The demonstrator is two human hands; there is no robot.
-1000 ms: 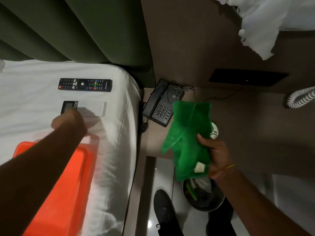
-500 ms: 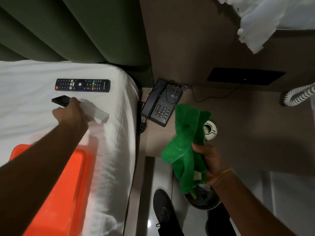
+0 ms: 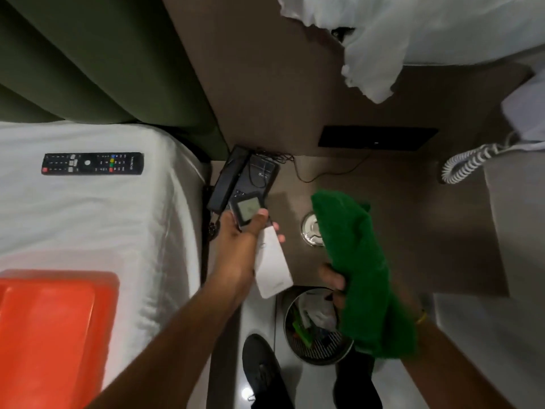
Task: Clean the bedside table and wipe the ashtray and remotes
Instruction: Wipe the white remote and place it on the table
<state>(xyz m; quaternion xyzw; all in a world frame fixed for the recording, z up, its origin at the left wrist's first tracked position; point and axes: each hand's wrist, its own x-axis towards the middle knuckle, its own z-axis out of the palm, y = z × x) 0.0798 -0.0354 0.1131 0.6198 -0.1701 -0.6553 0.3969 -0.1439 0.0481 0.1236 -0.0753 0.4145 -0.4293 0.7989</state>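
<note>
A green cloth (image 3: 365, 278), orange bin (image 3: 53, 329), black remote (image 3: 92, 163) and brown desk (image 3: 398, 219) are showing.

The green cloth (image 3: 362, 270) covers most of the right hand (image 3: 334, 283) and one side of the ashtray (image 3: 311, 233). The orange tray (image 3: 56, 329) runs off the picture's left edge, and the black remote (image 3: 93, 163) has labels too small to read.

An orange tray (image 3: 53, 326) lies on the bed (image 3: 103, 219); a mesh bin (image 3: 315, 329) stands below.
</note>
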